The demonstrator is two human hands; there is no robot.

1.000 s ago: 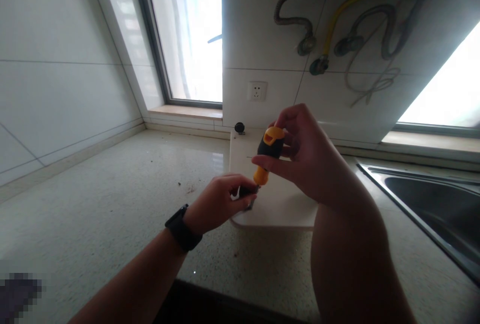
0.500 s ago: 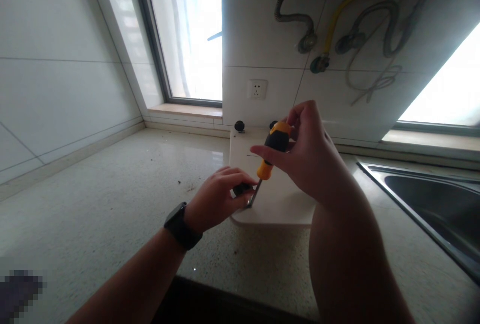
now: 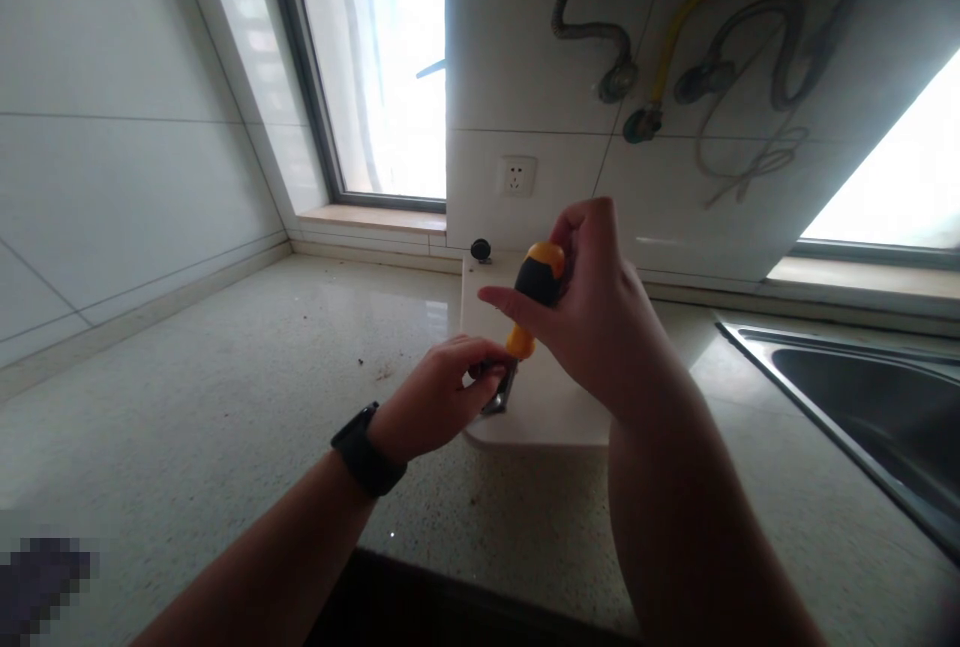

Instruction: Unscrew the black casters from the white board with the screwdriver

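My right hand (image 3: 592,312) is closed round the handle of a short yellow and black screwdriver (image 3: 534,292), held nearly upright with its tip pointing down. My left hand (image 3: 439,395), with a black watch at the wrist, pinches a small dark metal part (image 3: 499,389) at the near left corner of a white board (image 3: 555,407). The screwdriver's tip meets that part between my left fingers. The part itself is mostly hidden by my fingers.
A speckled stone counter (image 3: 247,387) runs left and forward. A steel sink (image 3: 862,397) lies at the right. A small black caster (image 3: 479,249) sits at the board's far edge. A wall socket (image 3: 516,176) and hoses (image 3: 675,37) hang on the tiled wall, between two windows.
My right hand has turned the screwdriver from a leftward slant to nearly upright and shifted slightly left. My left hand stays on the small part at the board's corner.
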